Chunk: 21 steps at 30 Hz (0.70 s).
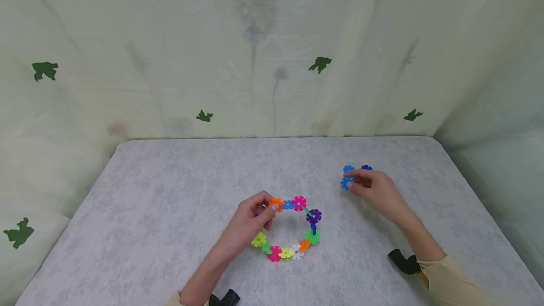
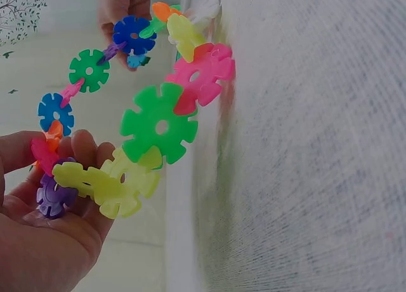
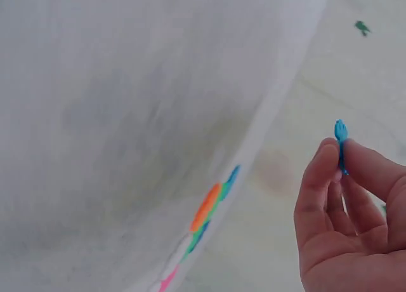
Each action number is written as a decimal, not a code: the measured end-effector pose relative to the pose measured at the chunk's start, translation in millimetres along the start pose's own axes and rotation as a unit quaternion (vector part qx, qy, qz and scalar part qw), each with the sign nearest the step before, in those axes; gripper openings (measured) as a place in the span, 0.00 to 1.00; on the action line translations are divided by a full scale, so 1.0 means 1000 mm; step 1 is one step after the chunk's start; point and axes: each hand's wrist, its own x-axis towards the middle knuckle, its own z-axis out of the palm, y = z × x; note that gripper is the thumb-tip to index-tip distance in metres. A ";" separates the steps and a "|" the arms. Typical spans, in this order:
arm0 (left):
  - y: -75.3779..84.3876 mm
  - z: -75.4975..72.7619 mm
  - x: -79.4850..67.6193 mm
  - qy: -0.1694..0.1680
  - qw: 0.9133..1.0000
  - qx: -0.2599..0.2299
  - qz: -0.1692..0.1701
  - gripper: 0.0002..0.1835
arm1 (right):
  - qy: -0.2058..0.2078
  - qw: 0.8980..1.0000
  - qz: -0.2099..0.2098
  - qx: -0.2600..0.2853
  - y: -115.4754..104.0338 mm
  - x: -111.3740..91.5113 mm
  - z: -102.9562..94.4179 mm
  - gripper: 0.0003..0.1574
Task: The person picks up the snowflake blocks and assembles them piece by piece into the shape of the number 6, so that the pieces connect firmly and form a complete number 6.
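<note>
A closed ring of linked snowflake discs (image 1: 299, 203), notched plastic pieces in several colours, is held up by my left hand (image 1: 250, 221). Thumb and fingers pinch it beside an orange disc (image 1: 276, 204); in the left wrist view a purple disc (image 2: 56, 197) lies against the palm. Off to the right, my right hand (image 1: 380, 192) pinches a light blue snowflake disc (image 1: 346, 183), seen edge-on in the right wrist view between thumb and finger (image 3: 340, 146). Another light blue disc (image 1: 348, 169) and a dark blue disc (image 1: 367, 167) show behind the right fingers; whether they touch the hand I cannot tell.
A grey mottled cloth covers the table (image 1: 170, 192). Behind it hangs a pale curtain (image 1: 170, 60) with green leaf-like shapes, and more curtain encloses both sides. Black straps (image 1: 403, 262) sit at both wrists.
</note>
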 end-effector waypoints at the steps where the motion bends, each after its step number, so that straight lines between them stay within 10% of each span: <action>1: 0.000 0.000 0.000 0.000 1.000 0.000 0.000 0.04 | 0.008 1.000 0.004 0.015 -0.004 -0.004 0.003 0.17; 21: 0.011 0.009 -0.007 0.005 0.998 0.054 0.040 0.04 | 0.075 0.978 -0.030 0.190 -0.094 -0.051 0.034 0.14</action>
